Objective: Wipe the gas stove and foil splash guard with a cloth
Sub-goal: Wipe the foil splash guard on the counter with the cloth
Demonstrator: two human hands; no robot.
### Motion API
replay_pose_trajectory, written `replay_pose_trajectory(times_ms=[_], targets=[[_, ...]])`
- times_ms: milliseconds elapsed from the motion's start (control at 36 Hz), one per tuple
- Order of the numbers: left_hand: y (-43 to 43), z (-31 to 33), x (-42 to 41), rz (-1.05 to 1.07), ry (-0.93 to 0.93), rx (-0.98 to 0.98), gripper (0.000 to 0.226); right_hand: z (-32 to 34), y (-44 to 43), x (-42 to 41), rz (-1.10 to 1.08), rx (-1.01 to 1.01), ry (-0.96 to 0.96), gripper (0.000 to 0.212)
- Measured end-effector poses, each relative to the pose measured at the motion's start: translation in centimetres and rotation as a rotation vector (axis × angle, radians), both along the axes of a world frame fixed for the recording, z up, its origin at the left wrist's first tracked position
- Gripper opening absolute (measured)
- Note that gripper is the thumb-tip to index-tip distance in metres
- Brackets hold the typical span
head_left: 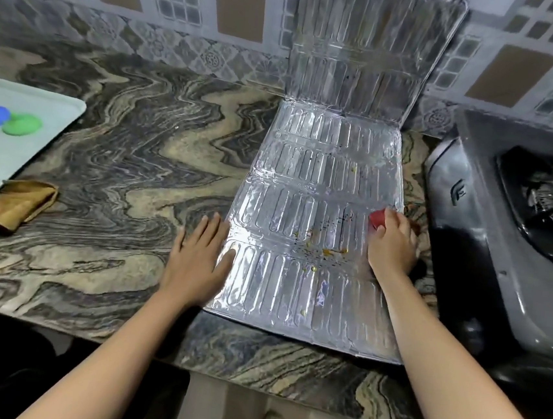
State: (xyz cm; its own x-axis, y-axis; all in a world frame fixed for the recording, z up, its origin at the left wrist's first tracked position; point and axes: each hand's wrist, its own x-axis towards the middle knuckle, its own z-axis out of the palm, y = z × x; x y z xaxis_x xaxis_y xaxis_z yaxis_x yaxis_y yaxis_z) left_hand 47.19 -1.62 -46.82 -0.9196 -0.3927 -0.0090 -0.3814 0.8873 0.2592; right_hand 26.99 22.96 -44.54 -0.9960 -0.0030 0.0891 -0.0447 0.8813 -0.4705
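The foil splash guard (307, 192) lies partly flat on the marble counter, with its far panel propped up against the tiled wall. Yellow-brown grease spots and dark specks mark its near right part. My left hand (197, 262) lies flat, fingers apart, pressing on the guard's left edge. My right hand (391, 244) is closed on a red cloth (377, 218) at the guard's right edge. The black gas stove (489, 230) stands just right of the guard.
A pale tray (21, 147) with blue and green items sits at the far left of the marble counter (131, 161). A folded brown cloth (20, 205) lies beside it. The counter's front edge runs under my forearms.
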Motion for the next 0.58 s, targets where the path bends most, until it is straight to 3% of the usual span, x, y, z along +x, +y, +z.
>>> replay_pose_trajectory(times_ms=[583], targets=[[-0.1,0.0,0.1,-0.002,-0.029,0.016,0.062,0.1,-8.1,0.8,0.136,-0.011,-0.085,0.044]])
